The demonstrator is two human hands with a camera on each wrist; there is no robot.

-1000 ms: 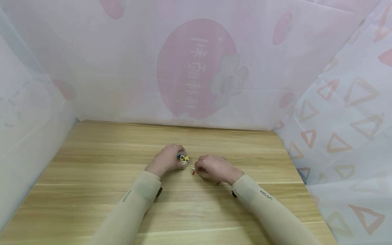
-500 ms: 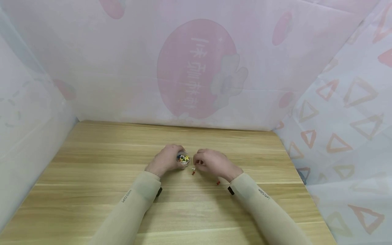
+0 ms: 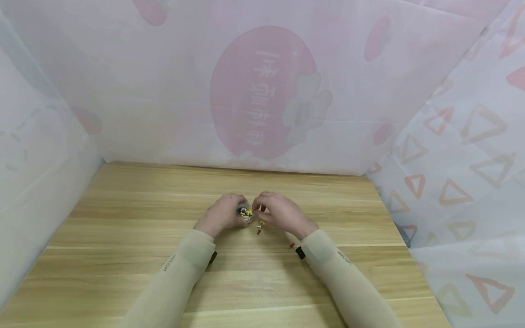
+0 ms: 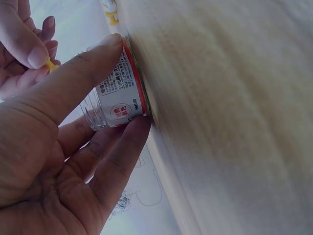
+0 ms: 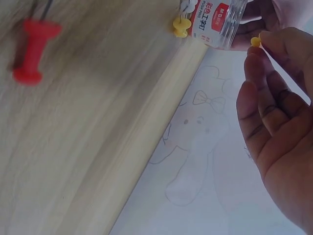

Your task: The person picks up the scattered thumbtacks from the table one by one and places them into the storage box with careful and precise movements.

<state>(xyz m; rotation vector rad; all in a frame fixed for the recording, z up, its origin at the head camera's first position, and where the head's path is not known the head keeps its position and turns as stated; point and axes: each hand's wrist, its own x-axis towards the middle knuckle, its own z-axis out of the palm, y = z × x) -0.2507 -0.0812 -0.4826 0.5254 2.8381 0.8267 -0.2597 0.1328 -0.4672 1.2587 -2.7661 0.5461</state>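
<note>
My left hand point(image 3: 223, 213) grips a small clear jar point(image 4: 122, 93) with a printed label, its base at the wooden table. Several coloured push pins point(image 3: 246, 212) lie inside, and the jar's mouth is uncovered. Beside that mouth, my right hand point(image 3: 283, 213) pinches a yellow push pin point(image 5: 255, 42) between thumb and fingertip. Close to the jar on the tabletop lie another yellow push pin point(image 5: 181, 27), a white push pin point(image 5: 188, 6) and a red push pin point(image 3: 259, 232). Near the right wrist is a second red push pin point(image 3: 292, 245).
The wood-grain table point(image 3: 135, 255) extends around both hands. A pale printed sheet point(image 3: 176, 91) hangs along its back edge, with more patterned sheets point(image 3: 459, 191) at the sides.
My right hand has moved left and away from me, up to the jar's mouth, uncovering the loose yellow push pin on the table. My left hand and the jar have stayed put.
</note>
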